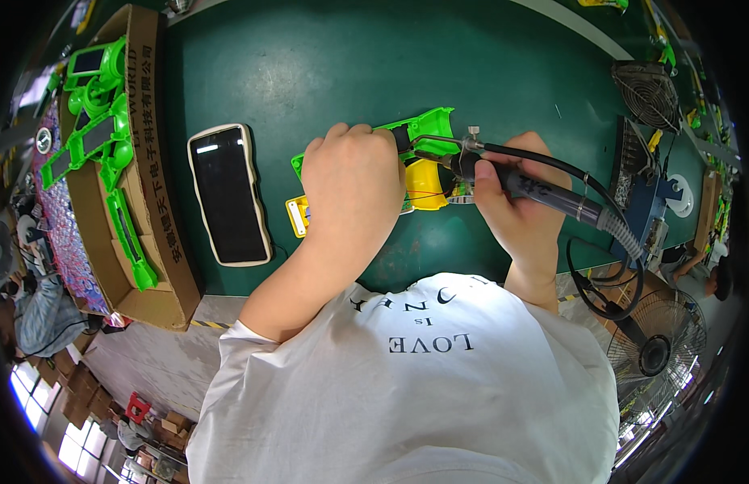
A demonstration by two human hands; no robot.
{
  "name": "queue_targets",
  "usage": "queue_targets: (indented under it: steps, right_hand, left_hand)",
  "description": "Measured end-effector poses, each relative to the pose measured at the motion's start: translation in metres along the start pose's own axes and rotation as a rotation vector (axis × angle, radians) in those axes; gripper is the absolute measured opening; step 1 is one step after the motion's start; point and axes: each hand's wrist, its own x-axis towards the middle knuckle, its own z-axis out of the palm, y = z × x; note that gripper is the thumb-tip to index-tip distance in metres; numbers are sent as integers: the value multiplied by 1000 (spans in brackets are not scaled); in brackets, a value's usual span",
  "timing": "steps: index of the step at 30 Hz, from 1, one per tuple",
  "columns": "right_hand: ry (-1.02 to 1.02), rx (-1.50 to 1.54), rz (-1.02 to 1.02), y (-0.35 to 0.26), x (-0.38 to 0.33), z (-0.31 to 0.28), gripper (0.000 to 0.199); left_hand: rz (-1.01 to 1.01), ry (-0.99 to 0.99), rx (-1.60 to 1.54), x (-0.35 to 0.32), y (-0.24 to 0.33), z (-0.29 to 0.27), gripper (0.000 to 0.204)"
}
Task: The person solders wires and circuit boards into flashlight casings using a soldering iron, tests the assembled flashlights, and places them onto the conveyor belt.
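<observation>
My left hand [350, 181] lies back-up over a green plastic housing [433, 126] with a dark panel set in it. Its fingers curl down onto the housing, and their tips are hidden. In my right hand [508, 206] is a black soldering iron [556, 198] with a metal feed tube fixed along its front. The iron points left, its tip close to my left fingers; whether it touches anything I cannot tell. Just below the green housing lies a yellow plastic housing [424, 182] with thin wires across it, partly covered by my left hand.
A phone in a pale case [227, 195] lies left on the green table [310, 60]. Beyond it stands a cardboard box [166, 234] with several green housings [100, 137]. At right are a small black fan [647, 94], a blue device [645, 211], looping cables and a large fan [654, 355].
</observation>
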Motion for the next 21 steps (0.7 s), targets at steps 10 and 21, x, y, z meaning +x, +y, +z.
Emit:
queue_targets:
  steps: [10, 21]
  right_hand:
    - [2, 29, 15, 1, -1, 1, 15]
    - [-21, -2, 23, 0, 0, -1, 15]
  left_hand:
    - [-3, 0, 0, 1, -1, 0, 2]
    - [5, -12, -53, -4, -2, -2, 2]
